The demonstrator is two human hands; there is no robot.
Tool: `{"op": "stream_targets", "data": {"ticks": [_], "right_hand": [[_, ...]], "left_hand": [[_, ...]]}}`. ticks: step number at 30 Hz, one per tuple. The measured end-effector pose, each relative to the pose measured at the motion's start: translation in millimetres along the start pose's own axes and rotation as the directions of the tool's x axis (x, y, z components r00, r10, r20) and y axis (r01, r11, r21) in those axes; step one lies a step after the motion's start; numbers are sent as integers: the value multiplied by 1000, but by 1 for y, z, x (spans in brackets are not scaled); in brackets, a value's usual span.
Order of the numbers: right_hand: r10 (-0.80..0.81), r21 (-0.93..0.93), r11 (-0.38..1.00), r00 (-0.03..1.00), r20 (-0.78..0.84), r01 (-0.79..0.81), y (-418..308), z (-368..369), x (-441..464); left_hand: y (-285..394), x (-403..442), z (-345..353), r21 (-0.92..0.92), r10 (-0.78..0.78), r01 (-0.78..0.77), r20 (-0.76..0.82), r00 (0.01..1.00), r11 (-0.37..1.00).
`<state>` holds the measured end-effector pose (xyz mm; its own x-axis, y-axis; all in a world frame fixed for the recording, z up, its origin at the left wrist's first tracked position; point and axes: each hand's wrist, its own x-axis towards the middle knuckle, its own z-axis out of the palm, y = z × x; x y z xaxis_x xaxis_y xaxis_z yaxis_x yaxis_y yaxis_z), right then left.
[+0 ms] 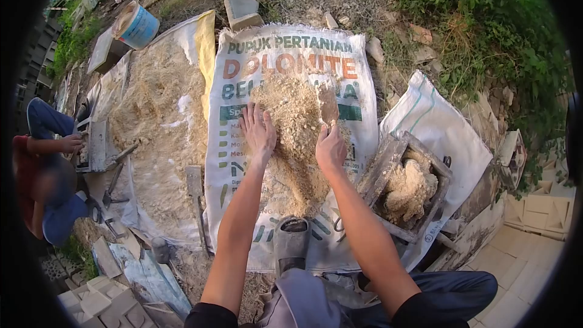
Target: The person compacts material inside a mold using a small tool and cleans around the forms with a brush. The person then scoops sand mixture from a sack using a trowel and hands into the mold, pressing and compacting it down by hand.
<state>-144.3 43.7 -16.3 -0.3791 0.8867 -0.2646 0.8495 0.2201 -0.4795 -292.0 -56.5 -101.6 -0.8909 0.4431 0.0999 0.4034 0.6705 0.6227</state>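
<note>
A heap of pale, crumbly damp-looking material [291, 112] lies on a printed white sack [355, 45] spread on the ground. My left hand [259, 135] rests on the heap's left side, palm down, fingers spread, with nothing in it. On the other side, my right hand [331, 149] grips the near end of a flat, trowel-like piece [327, 104], brown and coated with crumbs. Its broad part points away from me along the heap's right edge. The grip itself is partly hidden by my fingers.
To the right, a wooden frame [440, 167] holds lumpy material [412, 191] on another sack [446, 124]. At left are a spread heap [158, 106], a blue-white bucket [139, 27], a trowel [195, 188] and a person [51, 170] at a box mould [97, 146]. My sandal [291, 246] touches the sack.
</note>
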Motion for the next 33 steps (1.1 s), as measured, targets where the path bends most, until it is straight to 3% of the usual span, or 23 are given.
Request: {"op": "stream_targets", "data": {"ticks": [3, 5, 7, 10, 12, 13, 16, 17, 19, 22, 26, 28, 31, 33], "right_hand": [[7, 42, 999, 998, 56, -9, 15, 6, 26], [-3, 57, 998, 995, 96, -3, 17, 3, 17], [-34, -1, 999, 972, 234, 35, 19, 0, -1], [-31, 109, 994, 976, 213, 7, 28, 22, -25], [-17, 186, 982, 985, 171, -15, 30, 31, -42], [-9, 207, 978, 985, 170, -27, 29, 31, -49], [-39, 265, 964, 988, 148, -1, 31, 30, -52], [-67, 297, 955, 988, 141, 23, 34, 31, -54], [-89, 354, 934, 992, 90, 52, 27, 26, -58], [-102, 411, 911, 977, 187, 16, 1, 7, -69], [-274, 455, 863, 960, 60, 219, 5, 5, -77], [-118, 499, 865, 989, 91, 57, -7, -37, -93], [-154, 483, 868, 988, 32, 120, 21, -57, -110], [-39, 481, 875, 999, -20, 43, 42, -87, -126]], "left_hand": [[6, 5, 2, -86, 108, -104, 40, 993, 991], [19, 2, 0, -301, 200, -148, 150, 968, 942], [27, -6, 1, -321, 185, -137, 125, 975, 937], [27, -24, 4, -284, 197, -163, 97, 976, 945], [31, -39, 7, -467, 97, -52, 73, 993, 883], [36, -46, 4, -468, 110, -63, 74, 991, 882], [47, -56, 2, -647, -76, 133, 116, 990, 751], [51, -59, 3, -649, -68, 127, 116, 991, 750], [51, -60, 16, -705, -247, 245, 101, 964, 666], [66, -51, 20, -782, -494, 378, 105, 863, 495], [101, -51, -27, -769, -422, 374, 151, 894, 518], [123, -59, -38, -785, -325, 249, 65, 944, 567], [165, -87, -46, -815, -287, 271, 135, 948, 512], [181, -109, -25, -772, -197, 152, 36, 980, 617]]}}
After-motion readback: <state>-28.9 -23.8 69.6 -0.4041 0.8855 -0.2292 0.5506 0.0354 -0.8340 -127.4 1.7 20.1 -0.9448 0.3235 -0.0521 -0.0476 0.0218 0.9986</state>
